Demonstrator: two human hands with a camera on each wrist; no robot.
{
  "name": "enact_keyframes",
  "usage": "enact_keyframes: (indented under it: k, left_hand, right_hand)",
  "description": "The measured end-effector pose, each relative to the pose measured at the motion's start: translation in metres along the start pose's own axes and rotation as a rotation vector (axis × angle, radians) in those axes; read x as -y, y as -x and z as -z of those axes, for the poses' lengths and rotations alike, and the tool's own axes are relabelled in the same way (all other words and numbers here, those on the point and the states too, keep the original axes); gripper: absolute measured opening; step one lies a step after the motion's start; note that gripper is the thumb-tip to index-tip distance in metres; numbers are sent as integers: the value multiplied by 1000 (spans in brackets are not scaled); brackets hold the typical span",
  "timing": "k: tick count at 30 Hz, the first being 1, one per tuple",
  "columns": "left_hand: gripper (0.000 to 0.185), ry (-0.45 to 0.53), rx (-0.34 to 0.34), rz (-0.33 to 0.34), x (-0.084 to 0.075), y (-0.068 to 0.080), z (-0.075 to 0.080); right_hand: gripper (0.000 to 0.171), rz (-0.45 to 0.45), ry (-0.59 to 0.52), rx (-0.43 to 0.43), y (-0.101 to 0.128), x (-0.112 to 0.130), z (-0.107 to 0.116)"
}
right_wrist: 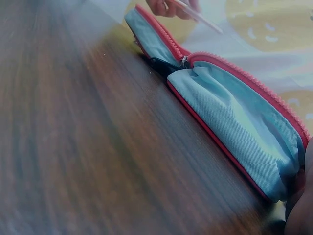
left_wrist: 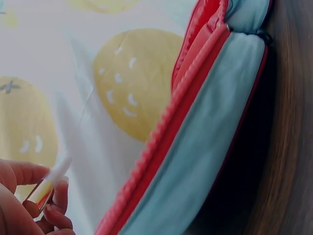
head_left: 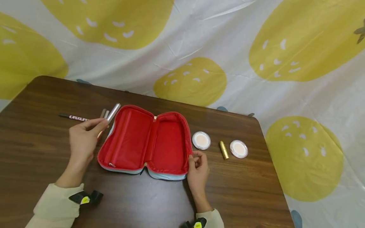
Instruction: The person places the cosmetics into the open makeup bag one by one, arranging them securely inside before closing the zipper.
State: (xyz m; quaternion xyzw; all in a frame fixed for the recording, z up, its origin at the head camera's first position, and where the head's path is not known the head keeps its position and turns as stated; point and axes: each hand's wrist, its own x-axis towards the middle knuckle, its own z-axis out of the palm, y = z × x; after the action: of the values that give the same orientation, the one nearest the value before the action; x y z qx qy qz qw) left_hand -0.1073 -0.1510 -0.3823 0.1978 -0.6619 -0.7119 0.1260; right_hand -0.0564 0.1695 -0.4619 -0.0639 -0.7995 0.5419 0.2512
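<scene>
Here's my left hand (head_left: 84,136), over on the pouch's left flank, thumb and fingers closed in a pinch around a silvery tube (head_left: 114,112)! The tube leans, its upper end poking out past my fingertips beside the far left corner of the red-lined pouch (head_left: 168,145), and the left wrist view shows a gap between the tube and the pale blue side wall. Two slim sticks (head_left: 104,113) show just left of the tube, right behind my fingers; whether I have hold of them too, I cannot tell. Farther left, and apart from that hand, a pencil (head_left: 77,118) with a patterned barrel lies on the tabletop (head_left: 242,190), its dark end pointing away from me. Now across to my right hand (head_left: 198,172), down at the near right corner of the pouch: fingers curled, thumb against the rim, gripping the edge. The pouch itself lies spread wide between my two hands, unzipped, both red halves facing up, a small zip pull (head_left: 112,164) at the near end of the left half. Out beyond my right hand there's a round compact (head_left: 201,140) just beside the pouch's right edge, then a gold lipstick (head_left: 224,150) lying on its side, then a second compact (head_left: 239,149) near it, farthest right. Behind it all hangs a white curtain (head_left: 236,38) with big yellow fruit shapes.
</scene>
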Motion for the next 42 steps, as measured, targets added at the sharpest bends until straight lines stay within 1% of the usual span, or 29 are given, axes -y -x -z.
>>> enact_keyframes:
  k: [2, 4, 9, 13, 16, 19, 23, 26, 29, 34, 38, 42]
  left_hand:
    - [26, -40, 9, -3, 0, 2, -3]
    - [30, -32, 33, 8, -1, 4, -6]
    - [40, -73, 132, 35, 1, 11, -13]
    - [43, -104, 160, 34, 5, 16, -19]
    - [42, -113, 175, 11, 8, 19, -25]
    - [39, -129, 202, -29, 13, 21, -31]
    - [35, -110, 229, -64, 20, 22, -41]
    - [33, -74, 251, -67, 25, 23, -48]
    - [31, -51, 283, -65, 29, 25, -55]
    - [30, -47, 331, -58, 33, 30, -68]
    - [33, -90, 355, -66, 37, 35, -79]
    - [35, -171, 358, -121, 40, 39, -88]
  right_hand:
    - [12, 3, 3, 2, 0, 0, 0]
    - [12, 7, 7, 2, -1, 0, 0]
    - [12, 10, 4, 2, -1, -2, 0]
    - [12, 7, 8, 3, -1, -2, 0]
    - [12, 3, 16, 1, 0, -2, 0]
    - [12, 9, 20, 1, 0, 2, -1]
    - [12, 22, 7, 9, 1, 22, 1]
    - [12, 17, 6, 13, 1, 34, 3]
    - [12, 15, 14, 11, 1, 36, 3]
    - [12, 23, 11, 14, 2, 37, 2]
    - [12, 25, 5, 12, 2, 37, 2]
    - [12, 25, 2, 12, 2, 37, 2]
